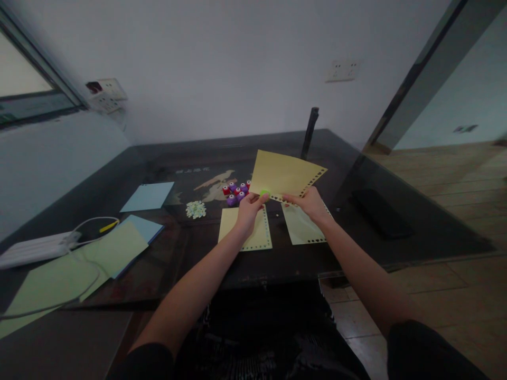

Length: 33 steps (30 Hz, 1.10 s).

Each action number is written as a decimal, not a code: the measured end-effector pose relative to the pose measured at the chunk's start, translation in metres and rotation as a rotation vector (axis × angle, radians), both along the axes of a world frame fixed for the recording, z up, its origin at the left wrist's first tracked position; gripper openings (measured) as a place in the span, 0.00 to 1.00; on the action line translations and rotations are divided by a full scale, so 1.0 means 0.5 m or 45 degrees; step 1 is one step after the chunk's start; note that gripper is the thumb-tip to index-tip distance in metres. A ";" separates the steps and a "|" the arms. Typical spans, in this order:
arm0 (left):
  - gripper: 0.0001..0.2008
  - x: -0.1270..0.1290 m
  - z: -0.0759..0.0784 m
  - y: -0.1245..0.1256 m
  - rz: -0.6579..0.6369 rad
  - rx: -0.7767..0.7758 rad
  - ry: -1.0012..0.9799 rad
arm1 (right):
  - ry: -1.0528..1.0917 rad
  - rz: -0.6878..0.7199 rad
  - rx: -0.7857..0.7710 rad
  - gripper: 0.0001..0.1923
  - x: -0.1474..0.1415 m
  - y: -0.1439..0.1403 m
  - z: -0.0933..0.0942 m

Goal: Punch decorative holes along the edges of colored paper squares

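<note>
Both hands hold up a yellow sheet of paper (pixel 287 171) above the table, with punched holes along its near and right edges. My left hand (pixel 248 211) is closed at the sheet's lower left corner, its thumb by a small bright green object (pixel 264 193), perhaps a craft punch. My right hand (pixel 311 205) pinches the near edge. Beneath lie a pale yellow sheet (pixel 255 235) and a pale green sheet (pixel 303 229), both with holes along their edges. Red and purple craft punches (pixel 236 192) cluster beyond my left hand, beside a pile of paper cutouts (pixel 196 209).
Blue sheets (pixel 147 196) and green sheets (pixel 59 279) lie on the left of the dark table (pixel 190 269), near a white power strip (pixel 35 249) with a cable. A black case (pixel 380 214) lies right. A dark post (pixel 310 132) rises at the back.
</note>
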State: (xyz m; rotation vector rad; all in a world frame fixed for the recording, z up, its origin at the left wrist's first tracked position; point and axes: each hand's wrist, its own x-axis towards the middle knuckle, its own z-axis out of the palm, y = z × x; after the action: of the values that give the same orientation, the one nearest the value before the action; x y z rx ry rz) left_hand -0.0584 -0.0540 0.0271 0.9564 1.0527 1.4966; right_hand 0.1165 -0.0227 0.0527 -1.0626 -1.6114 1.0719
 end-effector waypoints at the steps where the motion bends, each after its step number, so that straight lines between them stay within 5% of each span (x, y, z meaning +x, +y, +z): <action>1: 0.15 0.000 0.000 0.000 0.002 0.000 0.002 | -0.009 -0.002 -0.001 0.14 0.000 -0.001 0.001; 33: 0.14 0.004 0.000 0.002 0.035 0.089 -0.087 | 0.020 0.023 0.008 0.15 0.003 0.002 -0.007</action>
State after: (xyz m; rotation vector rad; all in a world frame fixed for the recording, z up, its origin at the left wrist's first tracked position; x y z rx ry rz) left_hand -0.0565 -0.0530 0.0271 0.9359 0.9739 1.5866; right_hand 0.1179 -0.0215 0.0492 -1.0347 -1.6141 1.0838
